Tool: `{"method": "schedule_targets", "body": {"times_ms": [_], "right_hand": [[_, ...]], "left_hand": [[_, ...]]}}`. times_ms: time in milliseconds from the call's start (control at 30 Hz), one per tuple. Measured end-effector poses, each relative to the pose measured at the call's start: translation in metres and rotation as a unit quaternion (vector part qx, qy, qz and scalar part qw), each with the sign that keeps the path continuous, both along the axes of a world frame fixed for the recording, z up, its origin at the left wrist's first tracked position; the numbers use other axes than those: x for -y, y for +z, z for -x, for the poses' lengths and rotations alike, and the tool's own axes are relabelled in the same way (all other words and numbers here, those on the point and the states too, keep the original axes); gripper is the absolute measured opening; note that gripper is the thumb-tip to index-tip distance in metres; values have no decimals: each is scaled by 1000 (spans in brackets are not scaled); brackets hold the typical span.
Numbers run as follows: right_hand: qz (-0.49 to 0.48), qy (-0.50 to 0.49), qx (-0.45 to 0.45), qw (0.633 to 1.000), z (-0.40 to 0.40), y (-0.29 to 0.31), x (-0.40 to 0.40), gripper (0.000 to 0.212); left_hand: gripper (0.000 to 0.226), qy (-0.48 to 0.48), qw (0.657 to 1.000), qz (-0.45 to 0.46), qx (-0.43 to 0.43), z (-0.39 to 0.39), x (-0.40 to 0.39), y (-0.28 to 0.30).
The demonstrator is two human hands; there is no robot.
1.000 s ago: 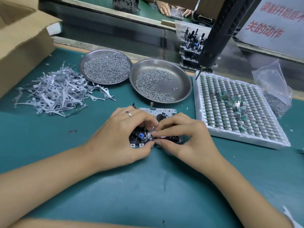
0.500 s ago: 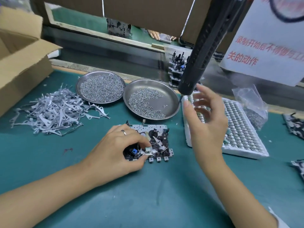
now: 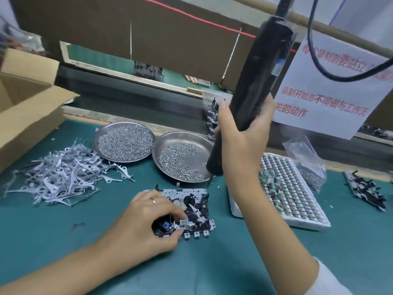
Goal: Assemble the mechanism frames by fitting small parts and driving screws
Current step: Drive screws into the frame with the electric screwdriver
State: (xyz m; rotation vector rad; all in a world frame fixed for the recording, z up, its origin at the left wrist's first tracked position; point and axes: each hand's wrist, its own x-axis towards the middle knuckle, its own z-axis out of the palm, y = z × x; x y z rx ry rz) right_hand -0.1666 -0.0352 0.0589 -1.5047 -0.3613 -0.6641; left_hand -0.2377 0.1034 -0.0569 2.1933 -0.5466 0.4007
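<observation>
- Mechanism frame (image 3: 187, 211) lies flat on the green mat, near the front edge and a little left of centre, with black levers and a blue part on its near-left corner.
- The left hand (image 3: 146, 226) rests on that corner, thumb and forefinger pinching a small metal part against the frame and holding it in place.
- The step in hand looks like the change from fitting a part to driving a screw: the part is seated and held, and the tool is not yet over it.
- The right hand (image 3: 240, 143) is raised above the mat, fingers curled round the hanging black screwdriver (image 3: 251, 99); its tip points down beside the nearer screw dish.
- Next the tip probably has to pick a screw from the right-hand dish (image 3: 182, 158), then come down straight over the hole by the held part while the left hand keeps the frame from shifting.
- Further back sit the fuller dish of screws (image 3: 125, 143), the heap of metal levers (image 3: 61, 175) at left and the white parts tray (image 3: 297, 192) at right.
</observation>
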Motion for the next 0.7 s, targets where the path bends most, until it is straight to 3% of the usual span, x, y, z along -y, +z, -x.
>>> {"method": "schedule_targets", "body": {"times_ms": [67,234,701], "right_hand": [[-33,52,-11,998,11,-8,-1,20],[-103,173,-16,979,32,-29,-3,18],[-151,192,-21,969,44,-41,-13,21]], "left_hand": [[21,2,1000,3,-3,0,0,2],[19,7,1000,-13,0,1,1,4],[14,-3,1000,-15,15,1,2,4]]}}
